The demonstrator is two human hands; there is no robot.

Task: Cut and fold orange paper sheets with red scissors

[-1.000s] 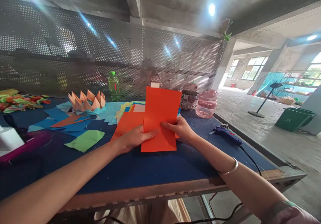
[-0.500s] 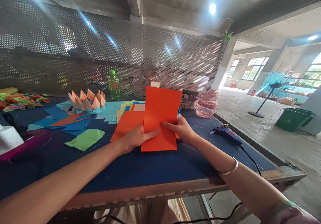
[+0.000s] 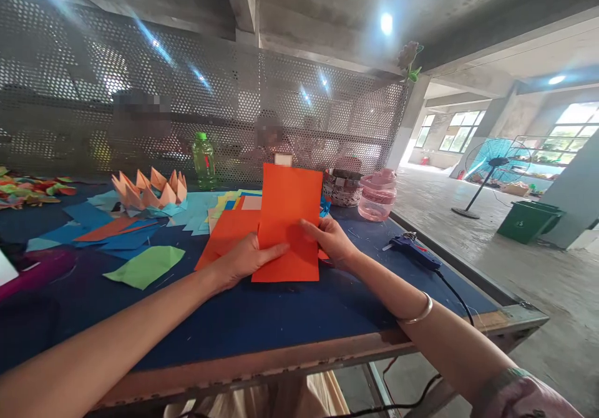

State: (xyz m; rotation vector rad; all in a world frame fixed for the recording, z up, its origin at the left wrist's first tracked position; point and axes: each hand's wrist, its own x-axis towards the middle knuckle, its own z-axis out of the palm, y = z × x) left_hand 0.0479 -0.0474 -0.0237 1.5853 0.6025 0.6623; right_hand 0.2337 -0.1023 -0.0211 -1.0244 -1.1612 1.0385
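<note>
An orange sheet of paper [image 3: 290, 212] stands nearly upright above the front of the blue table. At its left edge, my left hand [image 3: 246, 259] grips it with the thumb across the front and the fingers hidden behind. My right hand [image 3: 332, 240] pinches the right edge, thumb on the near face. Behind my left wrist lie more orange sheets [image 3: 224, 234], partly covered by the hand. A light green paper piece [image 3: 145, 267] rests on the table left of my left forearm.
A folded peach paper crown shape [image 3: 150, 190] stands among blue and light blue sheets. A green bottle [image 3: 203, 162], a woven basket [image 3: 343, 188] and a pink jug [image 3: 377, 196] line the back. A blue glue gun [image 3: 416, 251] with a cord lies near the right edge.
The view has turned slightly right, so things sit further left in the picture. Both hands keep their hold on the orange sheet, with little visible change.
</note>
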